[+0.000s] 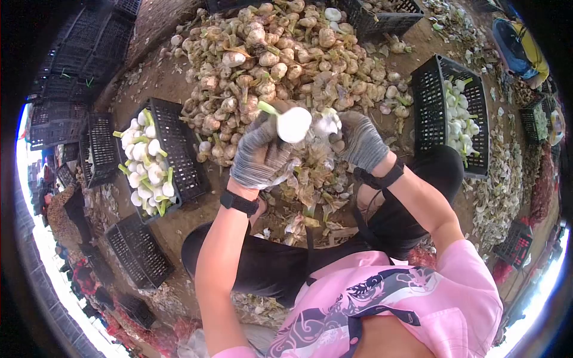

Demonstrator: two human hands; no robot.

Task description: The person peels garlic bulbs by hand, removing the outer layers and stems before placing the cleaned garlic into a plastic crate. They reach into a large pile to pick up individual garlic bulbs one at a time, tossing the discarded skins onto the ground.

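My left hand (258, 156), in a grey striped glove, is closed around a clean white garlic bulb (293, 125) with a short green stem pointing left. Just to its right, my right hand (362, 142), gloved alike, pinches a whitish clump of garlic skin (327, 122). The clump is blurred, and the fingertips are partly hidden behind it. Beyond both hands lies a large heap of unpeeled garlic (268, 65) with brownish skins. Loose peeled-off skins (316, 185) lie below the hands, between my legs.
On the left, a black crate (182, 149) holds white bulbs with green stems. Another black crate (427, 113) of white bulbs stands on the right. A further crate (140, 253) sits lower left, and one (382, 24) at the back. Skin scraps (501, 197) cover the ground at right.
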